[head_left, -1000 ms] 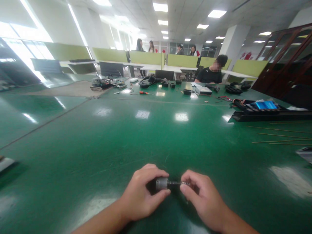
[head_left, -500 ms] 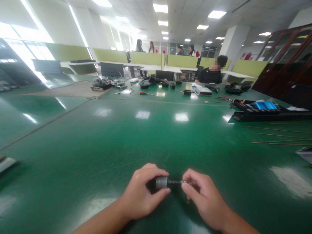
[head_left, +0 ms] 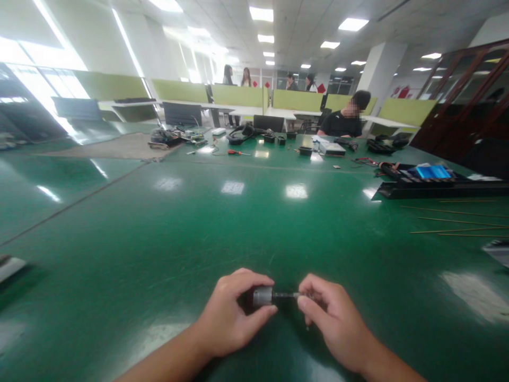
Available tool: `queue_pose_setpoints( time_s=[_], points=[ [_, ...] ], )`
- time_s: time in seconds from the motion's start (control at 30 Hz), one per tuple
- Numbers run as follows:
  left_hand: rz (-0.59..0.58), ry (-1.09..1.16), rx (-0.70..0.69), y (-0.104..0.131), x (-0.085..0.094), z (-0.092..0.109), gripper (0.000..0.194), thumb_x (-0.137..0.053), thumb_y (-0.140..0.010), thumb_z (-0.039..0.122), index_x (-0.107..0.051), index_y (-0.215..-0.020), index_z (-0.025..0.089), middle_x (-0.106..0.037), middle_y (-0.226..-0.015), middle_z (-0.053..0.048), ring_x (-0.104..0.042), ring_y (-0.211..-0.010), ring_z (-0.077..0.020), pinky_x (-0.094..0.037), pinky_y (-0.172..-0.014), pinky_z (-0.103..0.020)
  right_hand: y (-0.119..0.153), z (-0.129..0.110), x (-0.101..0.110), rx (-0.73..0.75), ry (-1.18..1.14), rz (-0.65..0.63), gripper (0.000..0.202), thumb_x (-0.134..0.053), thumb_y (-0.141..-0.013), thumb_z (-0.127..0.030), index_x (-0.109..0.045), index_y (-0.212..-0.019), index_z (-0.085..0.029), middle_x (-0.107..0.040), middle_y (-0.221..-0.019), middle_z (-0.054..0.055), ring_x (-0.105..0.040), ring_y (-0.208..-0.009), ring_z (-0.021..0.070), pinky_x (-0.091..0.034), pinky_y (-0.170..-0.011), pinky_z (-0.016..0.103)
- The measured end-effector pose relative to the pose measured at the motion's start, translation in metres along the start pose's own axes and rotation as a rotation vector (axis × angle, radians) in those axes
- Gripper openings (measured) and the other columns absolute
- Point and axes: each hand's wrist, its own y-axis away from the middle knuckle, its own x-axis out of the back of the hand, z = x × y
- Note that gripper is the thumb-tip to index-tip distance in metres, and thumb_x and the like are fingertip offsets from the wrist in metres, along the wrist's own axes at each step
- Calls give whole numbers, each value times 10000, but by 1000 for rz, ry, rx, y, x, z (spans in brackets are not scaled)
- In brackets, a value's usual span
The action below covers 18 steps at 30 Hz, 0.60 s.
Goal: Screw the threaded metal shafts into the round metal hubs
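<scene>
Low in the middle of the head view, my left hand (head_left: 234,313) curves its thumb and fingers around a short grey metal cylinder (head_left: 262,296). A thin dark rod (head_left: 284,295) sticks out of the cylinder's right end and lies nearly level. My right hand (head_left: 336,321) pinches the far end of that rod between thumb and forefinger. A small thin tip (head_left: 307,327) shows below the right fingers; what it belongs to is hidden. The exact kind of the cylinder and rod cannot be made out.
The green tabletop (head_left: 222,223) is glossy. A red screwdriver (head_left: 234,152) and several electronic parts lie farther back. At right are a black tray (head_left: 441,189) with blue cells (head_left: 434,172) and thin rods (head_left: 463,219). A person (head_left: 342,122) sits across the table.
Both hands keep nearly the same place and grip. The cylinder and rod have turned or shifted very slightly at most.
</scene>
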Motion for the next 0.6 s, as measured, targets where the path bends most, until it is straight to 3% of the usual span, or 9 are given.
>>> queue_pose_setpoints(
  time_s=[0.27,0.37,0.47,0.6],
  points=[
    [-4,5,15,-2,1,-1,254,-748,-808,263,-698,-1057,265,-720,-897,4,-661,-782,-150,-486,-706,-246,0,1,1,-8,-49,0,276,-565,-947,-409,-576,-792,-181,-544,-629,-16,-502,-600,154,-364,-594,273],
    [-15,20,38,-2,1,-3,241,-748,-815,284,-698,-1050,258,-722,-900,5,-666,-785,-148,-488,-716,-244,0,3,1,-7,-186,20,324,-588,-945,-449,-587,-772,-174,-561,-644,-5,-526,-598,154,-390,-596,273],
    [-22,23,89,-2,3,-3,236,-762,-805,313,-698,-1022,246,-725,-900,4,-675,-788,-156,-495,-723,-249,-3,7,0,-24,-429,125,489,-512,-977,-545,-539,-648,-185,-533,-589,-1,-511,-534,145,-396,-549,274],
    [-31,71,222,-6,3,-1,211,-746,-816,319,-676,-993,228,-720,-893,4,-688,-800,-157,-518,-741,-250,-9,14,-4,-123,-598,284,601,-460,-984,-621,-376,-535,-231,-367,-431,-55,-354,-383,105,-286,-437,263]
  ],
)
